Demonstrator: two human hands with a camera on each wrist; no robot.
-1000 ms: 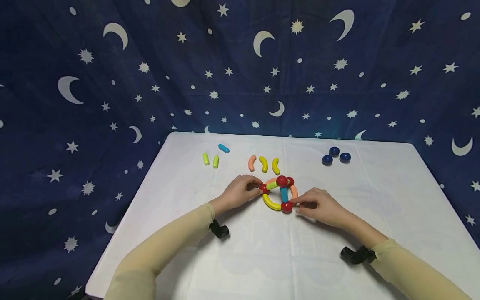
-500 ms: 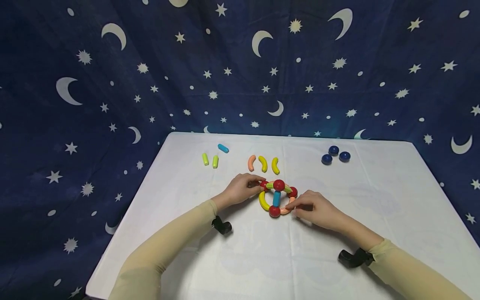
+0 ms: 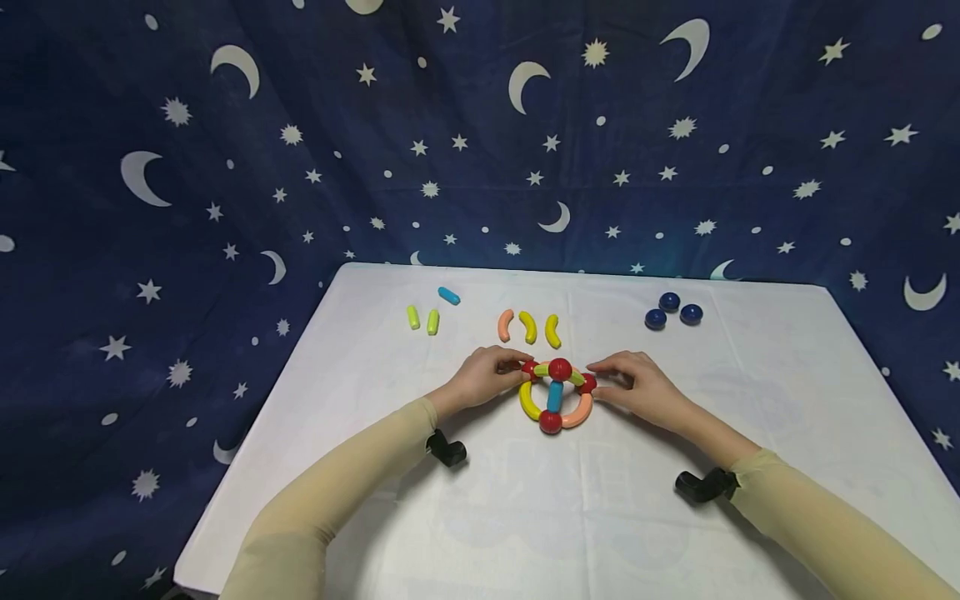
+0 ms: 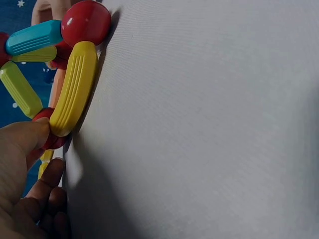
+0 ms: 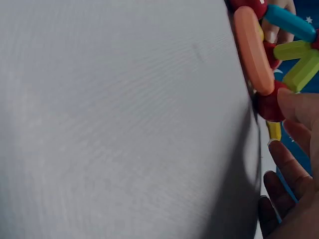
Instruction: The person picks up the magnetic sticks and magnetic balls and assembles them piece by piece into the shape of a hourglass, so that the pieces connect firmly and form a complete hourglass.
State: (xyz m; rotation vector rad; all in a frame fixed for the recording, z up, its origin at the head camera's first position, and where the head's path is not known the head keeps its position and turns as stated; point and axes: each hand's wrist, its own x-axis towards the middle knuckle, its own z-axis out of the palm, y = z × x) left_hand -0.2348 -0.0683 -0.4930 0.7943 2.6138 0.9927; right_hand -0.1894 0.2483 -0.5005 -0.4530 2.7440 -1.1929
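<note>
A small pyramid of magnetic sticks and balls stands on the table, its top a red ball (image 3: 559,369). Curved sticks form its round base, among them a yellow one (image 4: 76,89) and an orange one (image 5: 254,50). A blue straight stick (image 3: 555,397) leans from the front red ball (image 3: 551,422) up to the top; lime sticks (image 3: 577,377) slope down either side. My left hand (image 3: 480,377) pinches the left red ball (image 4: 56,143). On the opposite side, my right hand (image 3: 645,387) pinches the right red ball (image 5: 270,107) between thumb and fingers. The back of the base is mostly hidden.
Behind the pyramid lie a loose orange curved stick (image 3: 506,326) and two yellow ones (image 3: 528,327). Two lime sticks (image 3: 432,322) and a blue stick (image 3: 448,296) are at the back left. Three dark blue balls (image 3: 670,302) sit back right, before a starry cloth (image 3: 480,183).
The pyramid has turned clockwise seen from above, its front ball shifting left. My right hand has moved from beside the front ball back to the right ball. The left hand stays at its ball.
</note>
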